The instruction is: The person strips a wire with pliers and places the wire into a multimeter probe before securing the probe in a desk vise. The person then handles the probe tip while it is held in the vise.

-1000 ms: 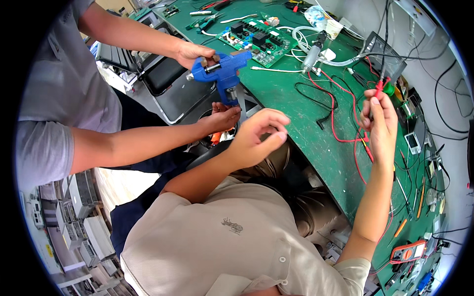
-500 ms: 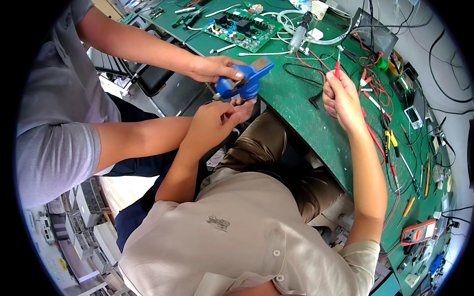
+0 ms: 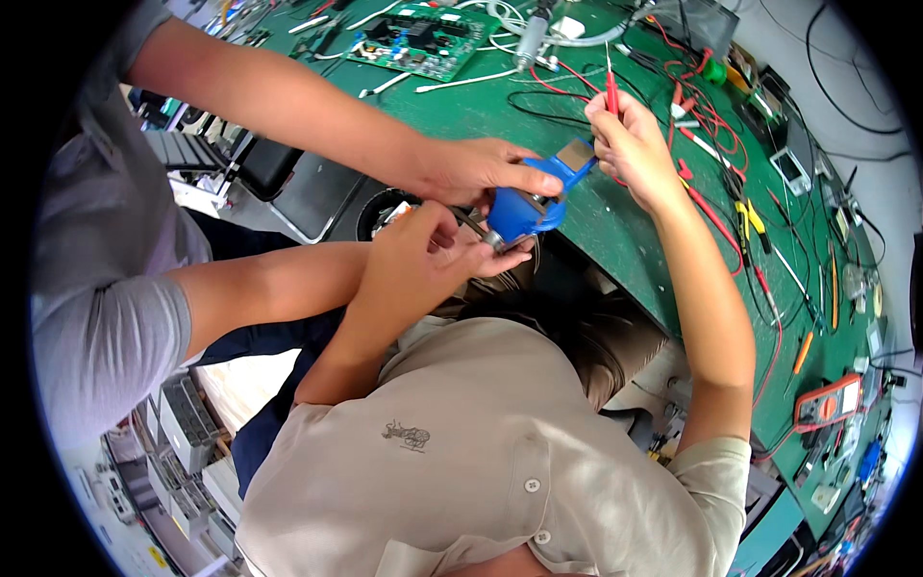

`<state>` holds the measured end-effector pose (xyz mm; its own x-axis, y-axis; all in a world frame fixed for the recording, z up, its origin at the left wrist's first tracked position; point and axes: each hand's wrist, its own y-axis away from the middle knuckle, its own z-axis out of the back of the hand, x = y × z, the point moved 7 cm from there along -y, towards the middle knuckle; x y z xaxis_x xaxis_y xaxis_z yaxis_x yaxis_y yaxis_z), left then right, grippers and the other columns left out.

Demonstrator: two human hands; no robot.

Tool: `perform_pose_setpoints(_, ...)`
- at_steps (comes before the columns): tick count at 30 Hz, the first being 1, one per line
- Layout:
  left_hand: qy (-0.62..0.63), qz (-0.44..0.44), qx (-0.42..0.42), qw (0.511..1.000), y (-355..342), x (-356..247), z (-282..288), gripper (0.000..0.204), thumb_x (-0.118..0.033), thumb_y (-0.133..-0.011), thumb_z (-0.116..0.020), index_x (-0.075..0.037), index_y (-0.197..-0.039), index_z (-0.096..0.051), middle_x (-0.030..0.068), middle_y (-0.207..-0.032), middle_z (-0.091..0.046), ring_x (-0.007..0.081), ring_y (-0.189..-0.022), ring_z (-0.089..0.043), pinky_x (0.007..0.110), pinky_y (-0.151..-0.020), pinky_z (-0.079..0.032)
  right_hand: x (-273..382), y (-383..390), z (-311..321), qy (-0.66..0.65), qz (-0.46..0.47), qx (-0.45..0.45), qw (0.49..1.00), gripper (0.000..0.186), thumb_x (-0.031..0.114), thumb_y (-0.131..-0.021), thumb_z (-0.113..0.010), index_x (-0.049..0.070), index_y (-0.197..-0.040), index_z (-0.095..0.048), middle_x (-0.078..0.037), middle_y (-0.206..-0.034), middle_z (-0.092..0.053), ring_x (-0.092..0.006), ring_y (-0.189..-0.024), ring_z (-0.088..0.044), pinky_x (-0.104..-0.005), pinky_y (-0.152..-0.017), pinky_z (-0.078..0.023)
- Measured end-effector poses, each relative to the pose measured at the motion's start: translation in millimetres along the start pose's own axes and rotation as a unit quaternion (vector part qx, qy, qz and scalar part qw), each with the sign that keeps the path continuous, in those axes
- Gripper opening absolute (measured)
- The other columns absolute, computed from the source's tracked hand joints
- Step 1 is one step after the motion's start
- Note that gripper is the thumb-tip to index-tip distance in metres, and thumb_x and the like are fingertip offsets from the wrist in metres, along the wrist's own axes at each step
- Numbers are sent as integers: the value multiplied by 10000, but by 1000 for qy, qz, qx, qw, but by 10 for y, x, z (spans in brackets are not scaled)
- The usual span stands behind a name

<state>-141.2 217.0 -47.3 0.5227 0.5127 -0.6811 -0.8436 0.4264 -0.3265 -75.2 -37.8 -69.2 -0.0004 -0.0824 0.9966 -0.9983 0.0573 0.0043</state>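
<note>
Pinched by right hand [image 3: 636, 154]: red pen-shaped probe [image 3: 611, 94], tip toward 12 | blue metal vise [image 3: 519, 213], gripped by co-worker's hand [image 3: 476, 173], just beside at 8 | left hand [image 3: 411, 252] beyond, curled, hold indeterminable | probe could be jolted if vise were swung toward 2

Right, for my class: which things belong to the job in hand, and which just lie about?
In hand:
blue vise, held by a co-worker's hands
red probe, in the right hand

Apparently lying about:
green circuit board
yellow-handled tool
white device
</note>
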Motion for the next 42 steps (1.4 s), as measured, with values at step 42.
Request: perform_pose_setpoints(42,99,-32,91,990,166,-199,-648,279,-128,-828,-742,4,-962,-535,74,-689,-654,71,-578,-581,203,-511,-447,-329,496,419,129,-29,3,991,377,447,-859,-669,77,-791,-635,31,-612,-505,-22,-438,-352,-200,-385,-211)
